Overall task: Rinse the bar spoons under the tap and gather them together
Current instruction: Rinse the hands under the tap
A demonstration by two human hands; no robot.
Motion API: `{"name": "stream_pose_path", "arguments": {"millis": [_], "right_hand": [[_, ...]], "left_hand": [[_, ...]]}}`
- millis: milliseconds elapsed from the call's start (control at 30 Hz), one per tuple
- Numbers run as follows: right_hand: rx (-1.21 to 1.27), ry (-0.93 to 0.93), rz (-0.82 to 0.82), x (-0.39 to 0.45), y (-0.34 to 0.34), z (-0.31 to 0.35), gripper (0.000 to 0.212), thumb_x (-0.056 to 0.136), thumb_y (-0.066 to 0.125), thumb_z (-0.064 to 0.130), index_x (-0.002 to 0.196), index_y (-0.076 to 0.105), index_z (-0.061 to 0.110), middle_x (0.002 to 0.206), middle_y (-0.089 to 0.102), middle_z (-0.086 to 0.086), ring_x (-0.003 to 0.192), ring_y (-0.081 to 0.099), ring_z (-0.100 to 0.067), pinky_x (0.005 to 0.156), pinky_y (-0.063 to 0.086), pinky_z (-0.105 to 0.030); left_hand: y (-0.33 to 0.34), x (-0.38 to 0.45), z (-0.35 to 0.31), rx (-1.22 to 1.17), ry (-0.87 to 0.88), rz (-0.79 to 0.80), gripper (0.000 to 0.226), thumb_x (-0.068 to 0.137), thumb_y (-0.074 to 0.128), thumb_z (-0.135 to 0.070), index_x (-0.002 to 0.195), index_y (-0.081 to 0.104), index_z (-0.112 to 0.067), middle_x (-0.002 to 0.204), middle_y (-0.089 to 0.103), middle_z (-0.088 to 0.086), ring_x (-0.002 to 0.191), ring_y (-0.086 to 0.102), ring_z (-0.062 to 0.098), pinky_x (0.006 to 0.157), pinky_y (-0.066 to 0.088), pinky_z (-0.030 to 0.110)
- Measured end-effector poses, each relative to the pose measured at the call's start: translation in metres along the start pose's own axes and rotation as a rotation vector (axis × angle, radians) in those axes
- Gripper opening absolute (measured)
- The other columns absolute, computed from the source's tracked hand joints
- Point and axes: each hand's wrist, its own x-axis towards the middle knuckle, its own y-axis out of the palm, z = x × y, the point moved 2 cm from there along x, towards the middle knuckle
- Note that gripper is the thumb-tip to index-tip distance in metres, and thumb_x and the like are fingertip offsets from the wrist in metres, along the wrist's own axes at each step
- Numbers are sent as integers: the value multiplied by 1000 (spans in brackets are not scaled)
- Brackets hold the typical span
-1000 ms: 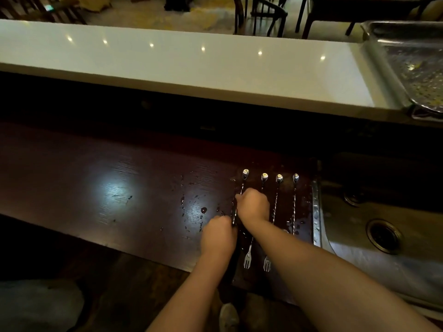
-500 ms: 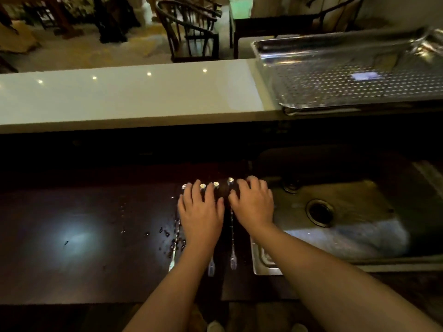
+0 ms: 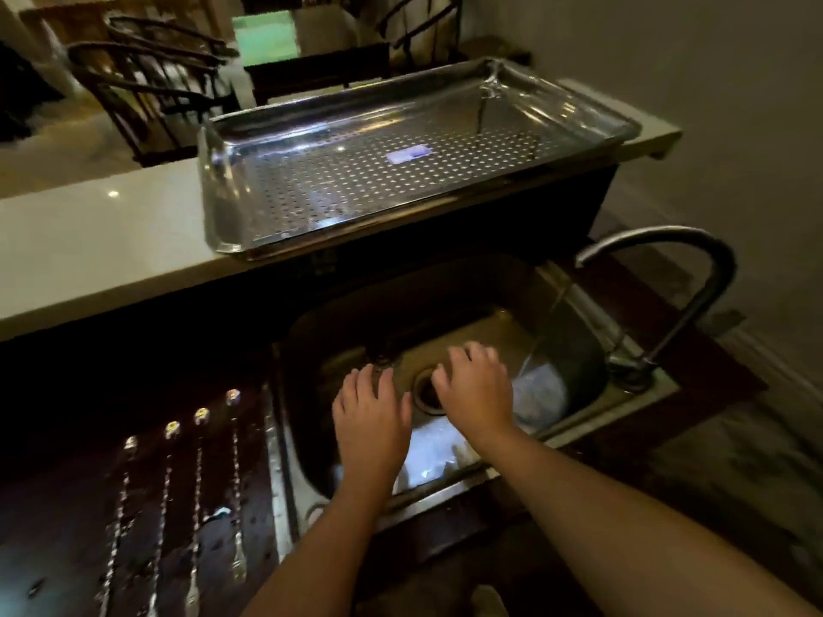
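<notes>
Viewing from the head camera, looking down on sink and tabletop.

Left hand point(image 3: 372, 420): palm down over the sink point(image 3: 574, 331), fingers spread and nearly straight, grip loose and holding nothing. The forearm comes up from the lower edge of the view, crossing the sink's near rim.

Right hand point(image 3: 478, 389): palm down beside the left, apart from it, above the drain point(image 3: 427, 391). Fingers are slightly bent and blurred at the tips; the grip is relaxed and empty. The forearm runs in from the lower right corner.

Bar spoons point(image 3: 198, 496): four, lying side by side on the dark wooden tabletop point(image 3: 53, 527), just left of the sink's left rim. Each is a long twisted metal stem with a small bright knob at the far end; the near ends are dim, though the rightmost shows a small widened tip. They lie roughly parallel, not touching, the row stepping further back toward the sink. Water drops spot the wood around them. Neither hand touches them.

Tap point(image 3: 694, 278): dark curved spout at the sink's right rear corner, a stream of water falling into the basin right of the right hand.

Perforated steel tray point(image 3: 222, 184): on the pale raised counter point(image 3: 89, 260) behind the sink.

Chairs point(image 3: 147, 82): beyond the counter, dark wood.
</notes>
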Motion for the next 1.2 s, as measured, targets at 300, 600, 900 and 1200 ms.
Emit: {"name": "stream_pose_path", "arguments": {"millis": [300, 600, 900, 1200], "right_hand": [[-42, 159, -67, 8, -41, -126, 33, 91, 47, 32, 114, 65, 16, 115, 62, -6, 107, 52, -26, 84, 44, -38], [-26, 257, -89, 9, -53, -176, 42, 91, 50, 31, 128, 59, 13, 141, 46, -13, 128, 41, -28, 101, 38, -39], [33, 258, -51, 13, -49, -178, 49, 93, 49, 27, 138, 48, 7, 151, 33, -15, 140, 26, -28, 111, 32, -38], [42, 261, 24, 22, -42, -180, 56, 94, 47, 26, 143, 38, 0, 156, 27, -18, 145, 21, -28, 118, 17, -35]], "left_hand": [[43, 4, -111, -123, 135, 59, 33, 85, 63, -29, 112, 65, -11, 120, 62, 13, 117, 54, 33, 90, 47, 44], [75, -2, -155, -147, 143, 103, 36, 85, 63, -32, 113, 64, -9, 121, 62, 12, 116, 54, 31, 88, 47, 44], [88, -6, -162, -167, 114, 132, 37, 89, 59, -31, 117, 63, -8, 125, 60, 13, 120, 52, 32, 92, 44, 44], [95, -6, -161, -173, 115, 119, 35, 89, 55, -32, 117, 62, -11, 123, 60, 10, 118, 52, 29, 91, 44, 41]]}}
